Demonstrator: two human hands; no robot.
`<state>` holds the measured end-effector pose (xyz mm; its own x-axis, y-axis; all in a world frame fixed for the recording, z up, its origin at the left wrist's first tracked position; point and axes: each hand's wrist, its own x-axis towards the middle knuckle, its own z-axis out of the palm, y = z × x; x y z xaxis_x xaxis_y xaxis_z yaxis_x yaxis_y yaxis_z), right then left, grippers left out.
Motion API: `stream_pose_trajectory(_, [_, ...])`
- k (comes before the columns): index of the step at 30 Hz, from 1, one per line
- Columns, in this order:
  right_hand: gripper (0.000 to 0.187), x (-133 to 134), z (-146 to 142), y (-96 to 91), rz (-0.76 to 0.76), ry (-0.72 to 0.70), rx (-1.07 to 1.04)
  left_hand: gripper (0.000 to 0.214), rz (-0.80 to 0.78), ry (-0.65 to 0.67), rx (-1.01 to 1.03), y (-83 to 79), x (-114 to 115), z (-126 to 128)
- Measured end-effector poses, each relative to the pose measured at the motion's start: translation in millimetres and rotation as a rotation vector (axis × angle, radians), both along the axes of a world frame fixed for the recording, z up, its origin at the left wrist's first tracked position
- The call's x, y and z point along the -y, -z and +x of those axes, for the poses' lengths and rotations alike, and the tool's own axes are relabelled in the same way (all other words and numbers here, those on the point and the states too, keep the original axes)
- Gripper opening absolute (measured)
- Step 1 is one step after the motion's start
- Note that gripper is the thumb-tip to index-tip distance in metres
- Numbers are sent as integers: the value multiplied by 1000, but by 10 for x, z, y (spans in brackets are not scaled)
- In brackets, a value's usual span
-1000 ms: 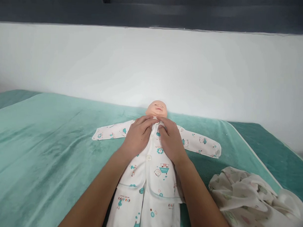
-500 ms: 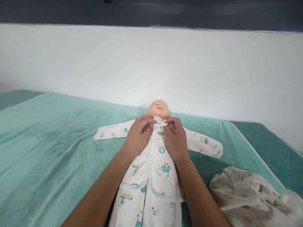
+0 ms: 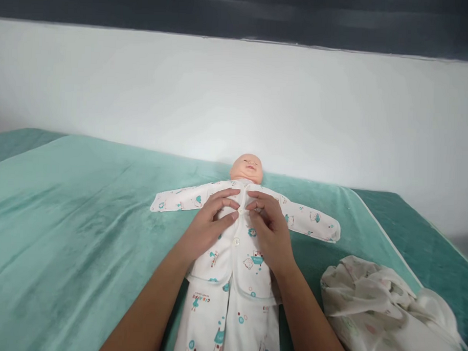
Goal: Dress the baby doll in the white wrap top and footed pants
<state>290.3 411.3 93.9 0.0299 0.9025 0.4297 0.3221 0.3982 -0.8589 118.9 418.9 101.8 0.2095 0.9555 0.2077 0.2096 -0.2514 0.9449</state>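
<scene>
A bald baby doll [image 3: 246,168] lies on its back with its arms stretched out sideways. It wears a white baby jacket [image 3: 240,270] with teal and brown animal prints, and matching trousers [image 3: 201,323]. My left hand [image 3: 213,218] rests on the chest, its fingers apart and their tips beside the front edge. Across from it, my right hand [image 3: 268,223] has its fingers bent but spread, touching the other side of the front. Between the fingertips shows an upper button [image 3: 241,210]. A lower button [image 3: 237,241] is seen below the hands. The collar lies closed at the neck.
A crumpled white patterned cloth [image 3: 383,303] lies at the lower right. Beneath everything is a green plush cover [image 3: 82,231] with soft wrinkles. A white wall [image 3: 145,90] rises behind the doll's head, with a dark band [image 3: 281,18] above.
Both hands have moved from the collar down the chest to the upper button. Their fingers have let go of the collar, which is now in full view. The camera view has shifted slightly.
</scene>
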Motion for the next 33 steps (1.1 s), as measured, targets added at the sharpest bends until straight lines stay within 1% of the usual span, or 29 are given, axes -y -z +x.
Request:
stream_pose_trajectory(3, [7, 67, -39, -2, 4, 0, 85, 9, -3, 31, 20, 32, 4, -52])
stream_pose_trajectory(6, [9, 106, -67, 3, -2, 15, 100, 9, -6, 39, 22, 33, -12, -64])
stream_pose_trajectory(9, [10, 119, -74, 8, -19, 29, 93, 12, -23, 25, 17, 21, -7, -52])
stream_pose_trajectory(16, [7, 65, -43, -8, -30, 10, 37, 10, -18, -42, -11, 11, 15, -19])
stream_pose_trajectory(24, [8, 36, -46, -9, -41, -3, 4, 12, 2, -44, -21, 32, -6, -22])
stream_pose_trajectory(29, [8, 27, -56, -19, -43, 10, 26, 14, -13, -69, -69, 6, -8, -9])
stream_pose_trajectory(33, [10, 28, -57, -39, -56, 3, 23, 11, -10, -57, -82, -21, -3, -2])
